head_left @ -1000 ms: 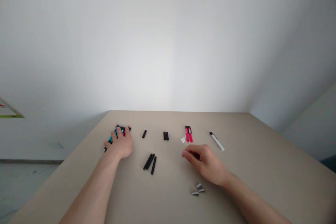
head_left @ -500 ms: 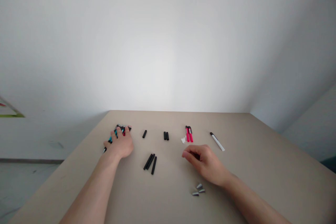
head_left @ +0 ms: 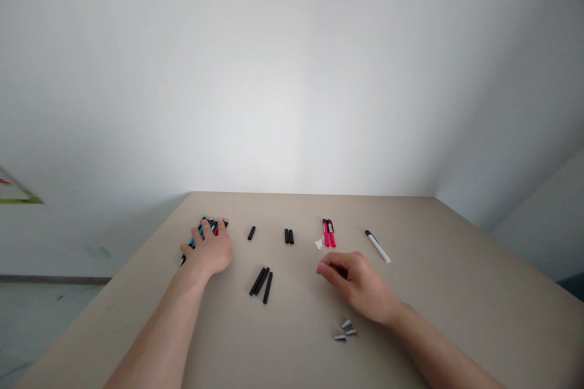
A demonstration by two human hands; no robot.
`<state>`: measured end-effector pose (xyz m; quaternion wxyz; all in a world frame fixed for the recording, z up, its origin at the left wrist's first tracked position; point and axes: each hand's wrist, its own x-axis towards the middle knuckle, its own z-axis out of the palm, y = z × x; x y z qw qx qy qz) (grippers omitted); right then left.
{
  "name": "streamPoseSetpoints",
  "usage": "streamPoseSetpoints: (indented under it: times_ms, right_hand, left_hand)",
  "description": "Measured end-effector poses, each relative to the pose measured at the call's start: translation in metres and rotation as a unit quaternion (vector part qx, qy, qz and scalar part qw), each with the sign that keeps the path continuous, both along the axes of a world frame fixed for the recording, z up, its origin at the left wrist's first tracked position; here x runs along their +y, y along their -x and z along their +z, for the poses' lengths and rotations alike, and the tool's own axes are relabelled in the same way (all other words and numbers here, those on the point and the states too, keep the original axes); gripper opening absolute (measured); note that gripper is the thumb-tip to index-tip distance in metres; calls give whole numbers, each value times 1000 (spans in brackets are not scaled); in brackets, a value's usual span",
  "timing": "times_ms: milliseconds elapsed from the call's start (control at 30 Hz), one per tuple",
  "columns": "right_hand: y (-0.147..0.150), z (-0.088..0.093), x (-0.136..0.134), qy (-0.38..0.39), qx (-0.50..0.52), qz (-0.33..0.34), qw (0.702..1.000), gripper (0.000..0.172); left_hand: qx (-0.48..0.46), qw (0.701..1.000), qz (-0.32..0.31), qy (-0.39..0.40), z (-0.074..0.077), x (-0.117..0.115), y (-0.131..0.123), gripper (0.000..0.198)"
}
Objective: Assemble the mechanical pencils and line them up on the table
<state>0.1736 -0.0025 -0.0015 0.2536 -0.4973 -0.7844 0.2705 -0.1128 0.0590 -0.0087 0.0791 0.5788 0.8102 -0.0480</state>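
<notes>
At the table's left, my left hand (head_left: 210,249) lies with fingers spread over a pile of pens (head_left: 192,241) in turquoise, black, white and pink. The hand covers much of the pile. My right hand (head_left: 358,282) rests on the table, fingers curled and thumb tip against the index finger, with nothing visible in them. Beyond its fingers are small white pieces (head_left: 318,244) and two pink pens (head_left: 329,233) with black ends. Nearer me than this hand lie three silver cone-shaped tips (head_left: 345,330). Three black tubes (head_left: 261,283) lie between the hands.
A single short black piece (head_left: 251,233) lies right of the pile, and two more black pieces (head_left: 289,236) sit side by side at the table's middle. A white pen (head_left: 378,247) with a black end lies to the right. Behind the beige table (head_left: 292,352) rises a white wall (head_left: 292,73).
</notes>
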Motion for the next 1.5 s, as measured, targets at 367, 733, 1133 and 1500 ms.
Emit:
streamPoseSetpoints:
  times_ms: [367,733,1133,1500]
  right_hand:
    - [0,0,1,-1,1,-1,1000,31]
    - [-10,-3,7,-99,-60,3,993,39]
    - [-25,0,30,-127,-150,-144,970,29]
    - [-33,3,35,-113,-177,-168,963,23]
  left_hand:
    - [-2,999,-5,-33,0,0,1,66]
    - [-122,933,-239,-239,3,6,-20,47]
    - [-163,935,-272,-161,-6,4,-32,60]
    - [-179,918,-296,-196,-18,12,-40,62]
